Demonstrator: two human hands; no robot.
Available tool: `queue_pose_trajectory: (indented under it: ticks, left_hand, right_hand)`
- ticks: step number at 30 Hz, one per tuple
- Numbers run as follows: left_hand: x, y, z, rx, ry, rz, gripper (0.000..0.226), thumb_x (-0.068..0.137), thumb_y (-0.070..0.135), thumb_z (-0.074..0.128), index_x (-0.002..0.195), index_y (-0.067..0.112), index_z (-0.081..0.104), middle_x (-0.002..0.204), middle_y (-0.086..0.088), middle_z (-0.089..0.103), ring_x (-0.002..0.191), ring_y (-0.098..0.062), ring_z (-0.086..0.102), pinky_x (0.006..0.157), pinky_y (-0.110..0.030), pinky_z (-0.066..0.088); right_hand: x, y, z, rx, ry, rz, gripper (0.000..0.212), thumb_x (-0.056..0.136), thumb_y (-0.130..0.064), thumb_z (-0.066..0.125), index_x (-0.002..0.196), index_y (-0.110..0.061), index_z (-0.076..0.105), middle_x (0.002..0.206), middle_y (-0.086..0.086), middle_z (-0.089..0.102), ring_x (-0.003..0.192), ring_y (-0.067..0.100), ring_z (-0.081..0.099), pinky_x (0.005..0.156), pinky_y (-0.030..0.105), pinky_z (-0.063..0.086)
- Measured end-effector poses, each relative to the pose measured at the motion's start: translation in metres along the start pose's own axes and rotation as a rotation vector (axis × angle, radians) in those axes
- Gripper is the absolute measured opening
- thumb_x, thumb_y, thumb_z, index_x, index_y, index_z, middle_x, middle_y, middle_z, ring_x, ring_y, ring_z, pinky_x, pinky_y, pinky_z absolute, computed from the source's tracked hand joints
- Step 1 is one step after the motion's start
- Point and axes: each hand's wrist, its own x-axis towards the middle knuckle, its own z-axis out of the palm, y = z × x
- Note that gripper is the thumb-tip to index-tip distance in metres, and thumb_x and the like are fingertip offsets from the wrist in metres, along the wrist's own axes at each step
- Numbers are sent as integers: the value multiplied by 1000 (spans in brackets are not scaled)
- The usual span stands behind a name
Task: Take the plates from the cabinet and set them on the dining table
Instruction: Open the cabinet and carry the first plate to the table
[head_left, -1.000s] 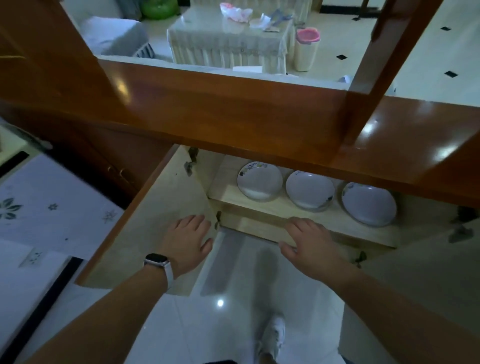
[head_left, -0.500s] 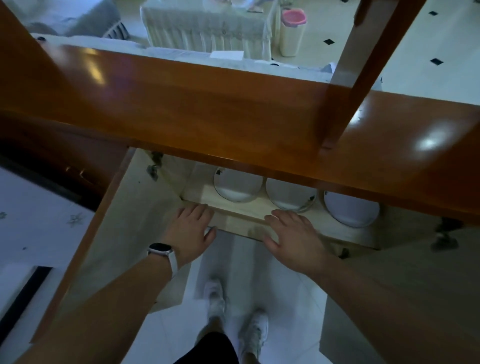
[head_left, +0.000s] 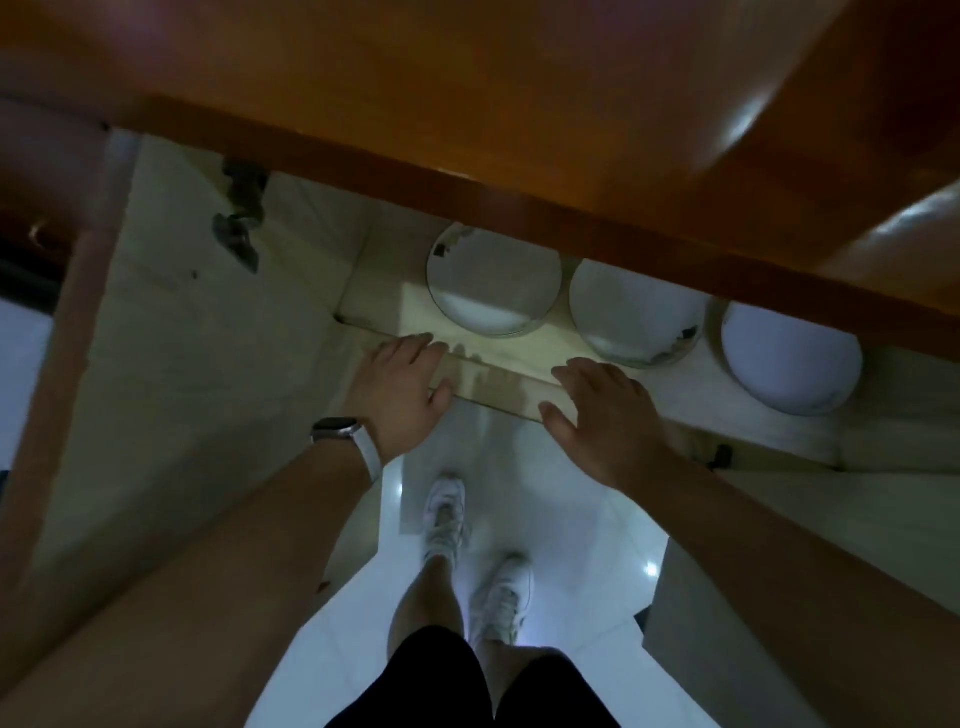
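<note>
Down low, both hands are spread flat with straight fingers and hold nothing. The left hand (head_left: 400, 387) lies over the front edge of the shelf (head_left: 498, 376) near its left end. The right hand (head_left: 602, 415) lies over the same edge further along, apart from the other. Whether the palms press on the board I cannot tell. A watch (head_left: 345, 434) sits on the left wrist.

Just past the fingertips, three white plates lie in a row on that shelf inside the cabinet (head_left: 332, 244). The left plate (head_left: 493, 283) is beyond the left hand, and the middle plate (head_left: 636, 317) is close to the right hand's fingers. The right plate (head_left: 789, 358) lies toward the shelf's right end, well clear of both hands. The wooden top (head_left: 467, 104) overhangs the shelf and cuts off the back of every plate. Dark marks on the rims of the first two are too blurred to read.

Two doors stand open, the left door (head_left: 182, 364) with one hinge (head_left: 241, 218) and the right door (head_left: 675, 613) partly behind the forearm. Below are two white shoes (head_left: 444, 512) on the glossy floor (head_left: 571, 519) and black shorts (head_left: 441, 675) at the bottom. Everything is dim and smeared.
</note>
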Motion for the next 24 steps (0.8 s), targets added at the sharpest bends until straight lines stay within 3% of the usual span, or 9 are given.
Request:
queue_pose_trajectory:
  ticks: [4, 8, 12, 16, 18, 21, 24]
  left_hand:
    - [26, -19, 24, 17, 20, 3, 50, 86, 36, 50, 128, 12, 59, 136, -16, 57, 122, -36, 51, 96, -47, 40]
    - [51, -41, 46, 60, 33, 8, 50, 87, 36, 53, 130, 11, 58, 136, -16, 57, 120, -36, 52, 96, -45, 39]
    - [75, -52, 58, -5, 64, -11, 51, 86, 37, 49, 125, 7, 57, 126, -16, 61, 109, -37, 55, 89, -44, 41]
    - [96, -62, 66, -203, 95, -79, 50, 88, 38, 51, 124, 4, 57, 120, -17, 63, 107, -36, 57, 91, -46, 46]
    - [107, -66, 70, -312, 107, -155, 47, 87, 44, 52, 116, 7, 60, 112, -16, 64, 101, -34, 59, 83, -44, 50]
    - [125, -69, 72, -468, 84, -266, 45, 83, 47, 53, 111, 13, 60, 108, -8, 68, 97, -29, 63, 81, -40, 54]
    - [143, -74, 78, -613, 60, -335, 36, 87, 35, 59, 115, 11, 58, 107, -7, 70, 97, -27, 65, 82, -36, 54]
  right_hand:
    - [29, 3, 32, -24, 53, 9, 56, 91, -50, 40, 127, -11, 58, 127, 11, 60, 112, 34, 56, 89, 45, 46]
    - [56, 5, 59, 12, 83, 60, 49, 93, -43, 52, 126, -7, 57, 126, 16, 58, 112, 38, 55, 88, 48, 48]
    - [78, 6, 75, 141, 129, 198, 46, 94, -40, 53, 124, -6, 57, 122, 17, 58, 108, 38, 55, 82, 44, 49]
    - [103, 5, 85, 375, 180, 429, 43, 93, -41, 51, 122, -10, 57, 114, 11, 61, 99, 29, 59, 78, 35, 43]
    - [118, 4, 87, 503, 182, 527, 38, 92, -41, 50, 111, -10, 60, 95, 5, 64, 87, 23, 61, 77, 35, 47]
    - [136, 3, 93, 702, 247, 639, 23, 85, -34, 54, 80, -11, 58, 66, -3, 55, 62, 13, 54, 61, 28, 42]
    - [148, -1, 99, 921, 276, 696, 17, 77, -22, 53, 67, -10, 49, 57, 3, 47, 54, 20, 47, 58, 29, 39]
